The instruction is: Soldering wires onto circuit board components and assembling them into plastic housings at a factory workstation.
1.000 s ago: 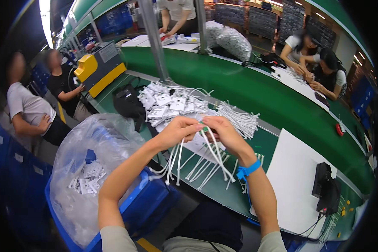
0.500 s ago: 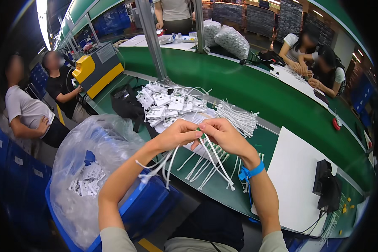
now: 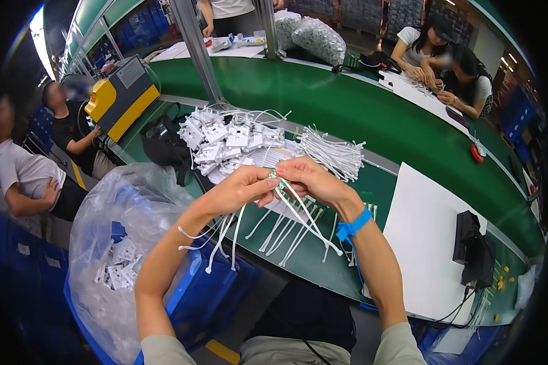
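Both hands meet above the near edge of the green table. My left hand (image 3: 245,188) and my right hand (image 3: 313,179) pinch a small green circuit board (image 3: 275,177) between their fingertips. Two white cables (image 3: 313,226) slant down from the board to the right. Beneath my left hand hang several more white cables (image 3: 225,237); fingers hide their upper ends. A blue wrist strap (image 3: 356,226) with a cord circles my right wrist. On the table behind and below the hands lies a row of white cables with green boards (image 3: 292,240), partly covered by my hands.
Beyond my hands sit a heap of white plastic housings (image 3: 231,139) and a bundle of white cables (image 3: 330,152). A bag-lined blue bin (image 3: 179,292) stands at left. Right are a white sheet (image 3: 386,261) and a black device (image 3: 472,249). Several people work nearby.
The view has shifted slightly, so the scene sits further left. Both hands stay together at the board, and its green face shows more between the fingers.
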`<state>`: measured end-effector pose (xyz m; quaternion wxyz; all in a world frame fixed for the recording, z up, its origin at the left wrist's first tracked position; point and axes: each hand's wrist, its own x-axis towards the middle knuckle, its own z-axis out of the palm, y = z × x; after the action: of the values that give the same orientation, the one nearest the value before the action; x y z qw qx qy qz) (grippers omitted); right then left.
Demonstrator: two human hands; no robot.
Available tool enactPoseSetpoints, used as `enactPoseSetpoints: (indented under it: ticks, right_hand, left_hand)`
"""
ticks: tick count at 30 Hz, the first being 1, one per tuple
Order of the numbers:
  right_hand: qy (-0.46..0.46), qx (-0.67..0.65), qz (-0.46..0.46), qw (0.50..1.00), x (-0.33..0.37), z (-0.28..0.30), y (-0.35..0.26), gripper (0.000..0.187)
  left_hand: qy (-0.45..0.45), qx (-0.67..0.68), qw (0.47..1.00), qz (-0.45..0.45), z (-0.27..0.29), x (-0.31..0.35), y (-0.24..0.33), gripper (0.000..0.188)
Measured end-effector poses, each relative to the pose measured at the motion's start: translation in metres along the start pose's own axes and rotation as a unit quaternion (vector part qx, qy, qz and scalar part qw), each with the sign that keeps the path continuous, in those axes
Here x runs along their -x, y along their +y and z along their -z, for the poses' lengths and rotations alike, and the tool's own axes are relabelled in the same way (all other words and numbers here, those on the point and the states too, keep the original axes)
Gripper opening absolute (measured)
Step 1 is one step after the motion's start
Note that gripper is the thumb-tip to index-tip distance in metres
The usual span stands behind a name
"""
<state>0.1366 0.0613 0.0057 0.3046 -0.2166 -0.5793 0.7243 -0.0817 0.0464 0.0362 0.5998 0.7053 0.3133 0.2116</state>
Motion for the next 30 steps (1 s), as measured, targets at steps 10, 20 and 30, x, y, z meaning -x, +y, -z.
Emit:
enactPoseSetpoints:
  ticks: [10, 20, 30]
  right_hand:
    - [0.006, -0.076, -0.010, 0.997, -0.007, 0.005, 0.017, 0.031]
    - [-0.001, -0.111, -0.003, 0.994, -0.006, 0.001, 0.019, 0.027]
    - [-0.025, -0.126, 0.008, 0.992, -0.006, 0.002, 0.022, 0.029]
  left_hand:
    - [-0.005, 0.022, 1.000, -0.010, 0.001, -0.001, -0.002, 0.033]
    - [-0.007, 0.019, 1.000, 0.004, 0.000, 0.000, 0.001, 0.033]
    - [0.010, 0.017, 1.000, 0.001, -0.002, 0.001, 0.002, 0.033]
